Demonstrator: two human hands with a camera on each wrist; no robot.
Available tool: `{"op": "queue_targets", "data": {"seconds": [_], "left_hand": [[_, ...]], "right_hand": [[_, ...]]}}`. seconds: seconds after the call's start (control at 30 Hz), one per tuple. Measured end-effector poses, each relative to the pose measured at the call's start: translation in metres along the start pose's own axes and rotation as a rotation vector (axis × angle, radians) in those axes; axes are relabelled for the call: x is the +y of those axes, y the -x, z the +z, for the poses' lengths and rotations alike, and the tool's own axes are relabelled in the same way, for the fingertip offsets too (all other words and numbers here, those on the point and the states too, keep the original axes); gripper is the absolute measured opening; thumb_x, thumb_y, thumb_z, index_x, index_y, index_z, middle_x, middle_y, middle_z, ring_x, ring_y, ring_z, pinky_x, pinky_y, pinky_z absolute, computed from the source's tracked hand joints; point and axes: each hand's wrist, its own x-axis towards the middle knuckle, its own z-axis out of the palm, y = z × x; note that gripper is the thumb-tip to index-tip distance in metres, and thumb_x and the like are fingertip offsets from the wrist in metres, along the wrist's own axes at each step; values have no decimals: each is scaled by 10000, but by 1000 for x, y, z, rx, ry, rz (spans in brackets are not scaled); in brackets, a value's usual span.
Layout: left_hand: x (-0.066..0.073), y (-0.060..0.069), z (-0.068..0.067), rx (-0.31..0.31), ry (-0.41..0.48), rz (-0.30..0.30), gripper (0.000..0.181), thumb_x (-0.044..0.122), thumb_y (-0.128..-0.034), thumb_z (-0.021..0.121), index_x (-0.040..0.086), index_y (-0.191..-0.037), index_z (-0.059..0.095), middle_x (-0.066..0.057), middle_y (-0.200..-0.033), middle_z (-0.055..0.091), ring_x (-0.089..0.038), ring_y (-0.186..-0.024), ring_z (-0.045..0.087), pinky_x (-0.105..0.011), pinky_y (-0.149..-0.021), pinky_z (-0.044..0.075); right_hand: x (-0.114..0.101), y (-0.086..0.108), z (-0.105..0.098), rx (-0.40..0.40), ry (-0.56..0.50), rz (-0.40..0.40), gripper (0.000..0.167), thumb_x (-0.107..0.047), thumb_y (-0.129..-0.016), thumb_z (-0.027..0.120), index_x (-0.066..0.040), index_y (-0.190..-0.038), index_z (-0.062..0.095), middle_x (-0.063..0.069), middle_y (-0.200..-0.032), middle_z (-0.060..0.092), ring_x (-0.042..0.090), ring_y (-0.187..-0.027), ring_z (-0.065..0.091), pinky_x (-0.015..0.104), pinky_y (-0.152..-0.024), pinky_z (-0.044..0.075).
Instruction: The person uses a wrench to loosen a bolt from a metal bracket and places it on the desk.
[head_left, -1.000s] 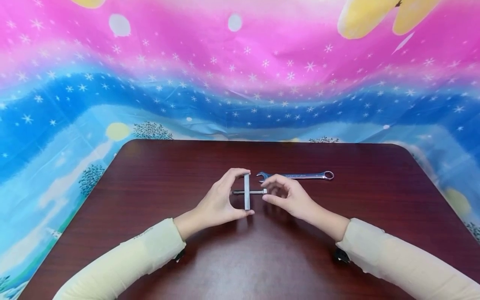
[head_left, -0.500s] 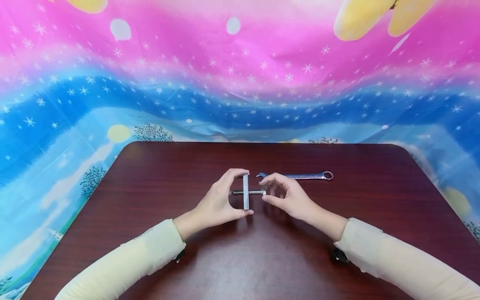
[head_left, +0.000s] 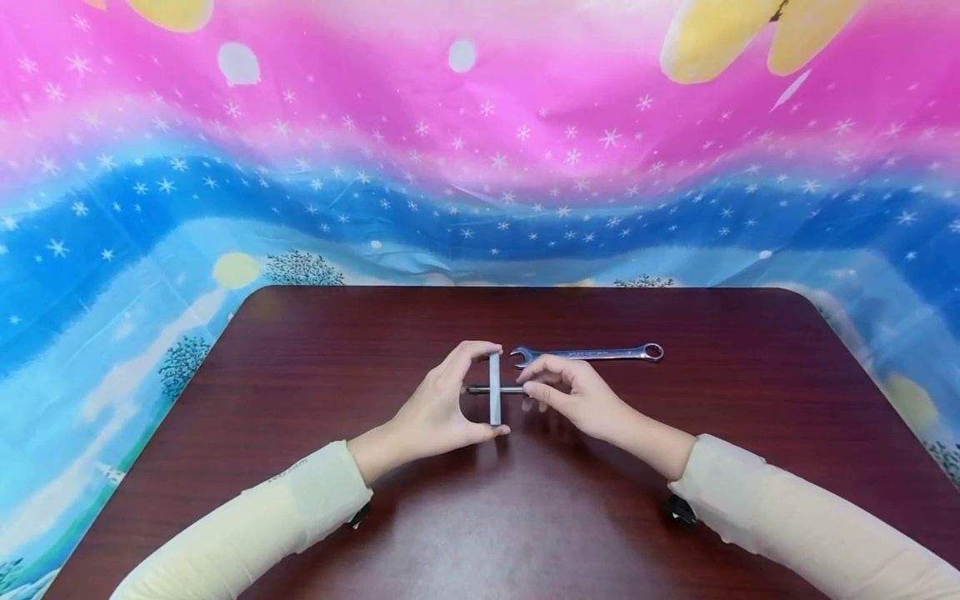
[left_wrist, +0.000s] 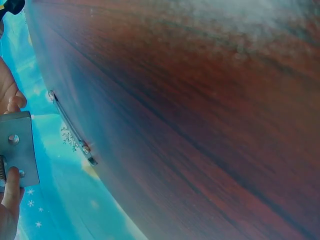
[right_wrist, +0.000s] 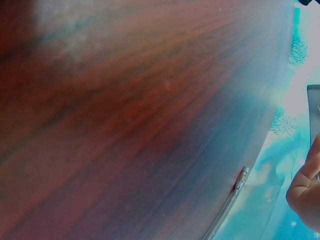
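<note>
Between thumb and fingers, my left hand (head_left: 435,408) holds a grey metal plate (head_left: 495,410) on edge, above the table. A long bolt (head_left: 480,390) passes through the plate, its shank end sticking out toward the left palm. On the other side my right hand (head_left: 581,400) pinches the bolt's head end, which its thumb and fingers hide. From the left wrist, the plate (left_wrist: 26,150) shows round holes and a bit of bolt thread (left_wrist: 2,171) at the frame edge. The right wrist view catches part of the right hand (right_wrist: 306,197) below the plate's edge (right_wrist: 315,110).
A combination wrench (head_left: 609,354) lies on the dark wooden table (head_left: 480,533), just beyond the right hand. Behind the table's far edge hangs a colourful printed cloth (head_left: 420,167).
My right thumb and fingers have closed in over the bolt's head, which showed earlier. Both hands appear slightly lower in view, as the camera view shifts a little.
</note>
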Motion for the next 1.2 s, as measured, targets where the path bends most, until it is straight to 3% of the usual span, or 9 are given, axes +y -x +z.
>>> {"op": "queue_targets", "data": {"seconds": [0.17, 0.27, 0.43, 0.57, 0.67, 0.83, 0.97, 1.13, 1.2], "left_hand": [[0, 0, 0, 2, 3, 0, 921, 261, -667, 925, 139, -1413, 400, -10, -1363, 522, -134, -1197, 548, -318, -807, 564], [1, 0, 0, 1, 3, -6, 923, 266, -669, 924, 150, -1417, 396, 6, -1367, 514, -121, -1193, 543, -308, -807, 566], [0, 2, 1, -1, 10, -6, 922, 262, -669, 925, 145, -1416, 398, -17, -1369, 520, -116, -1162, 552, -281, -780, 557], [-1, 1, 2, 4, 21, 1, 924, 250, -663, 928, 128, -1414, 404, -44, -1366, 529, -116, -1146, 555, -276, -764, 558], [0, 0, 2, 5, 15, 1, 928, 255, -663, 929, 137, -1416, 400, -41, -1366, 527, -128, -1168, 555, -279, -769, 564], [0, -1, 0, 17, 6, -14, 925, 263, -664, 929, 156, -1416, 400, 1, -1369, 516, -134, -1230, 545, -283, -785, 584], [0, 0, -1, 20, 10, -14, 917, 259, -666, 925, 159, -1413, 403, 8, -1370, 515, -127, -1232, 544, -281, -784, 581], [-1, 1, -1, 20, 15, -7, 919, 255, -665, 926, 141, -1413, 405, -4, -1369, 517, -134, -1220, 547, -292, -779, 584], [-1, 1, 0, 19, 17, -7, 915, 255, -669, 924, 139, -1414, 405, -5, -1370, 515, -134, -1216, 547, -298, -775, 585]], "right_hand": [[-2, 1, 1, 49, 60, -5, 310, -24, -872, 724, -13, -1167, 628, 180, -1028, 695, 101, -777, 613, 264, -588, 513], [-3, 1, 1, 51, 59, 10, 347, -29, -857, 743, -25, -1182, 624, 177, -1061, 689, 84, -793, 604, 256, -565, 497], [0, 4, -1, 10, 11, 31, 258, -51, -918, 675, 13, -1163, 626, 236, -947, 705, 202, -817, 661, 281, -686, 542], [1, 4, -2, -9, -22, 27, 206, -33, -962, 603, 52, -1149, 622, 243, -857, 698, 304, -775, 673, 354, -706, 580], [0, 3, -2, 19, 30, 8, 205, -39, -942, 637, 24, -1137, 638, 181, -884, 709, 231, -775, 667, 321, -704, 568], [-2, 2, -3, 67, 131, -12, 304, -60, -865, 745, -57, -1153, 649, 140, -997, 689, 101, -730, 581, 269, -595, 496], [-2, 1, -5, 31, 74, 25, 280, -70, -900, 706, -49, -1170, 638, 177, -1036, 689, 151, -795, 626, 269, -638, 518], [0, 0, -6, -21, -18, 46, 210, -60, -984, 582, 53, -1158, 617, 178, -871, 705, 294, -817, 690, 351, -743, 580], [0, -1, -5, -15, -16, 40, 201, -53, -989, 573, 60, -1148, 619, 177, -858, 709, 285, -802, 696, 364, -742, 588]]}}
